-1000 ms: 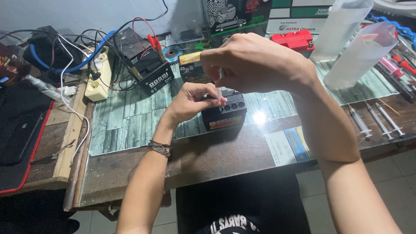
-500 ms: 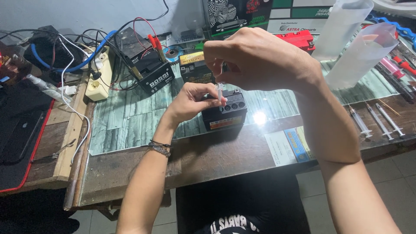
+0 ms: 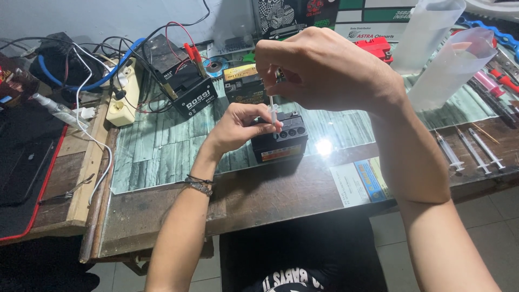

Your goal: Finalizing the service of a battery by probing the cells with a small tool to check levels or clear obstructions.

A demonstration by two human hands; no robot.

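On your cluttered table (image 3: 259,194), the small black battery (image 3: 280,141) sits near the front edge. Your left hand (image 3: 243,125) pinches the syringe (image 3: 273,111) low while your right hand (image 3: 324,67) grips its top; hold it upright over the battery's holes.

light: bright, overhead | glare: white spot on glass tabletop (image 3: 324,147) | focus: sharp | shadows: soft

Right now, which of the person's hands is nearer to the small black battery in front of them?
The left. The left hand rests at the small black battery's top edge, fingers on a thin syringe there. The right hand hangs above it, pinching the syringe's upper end.
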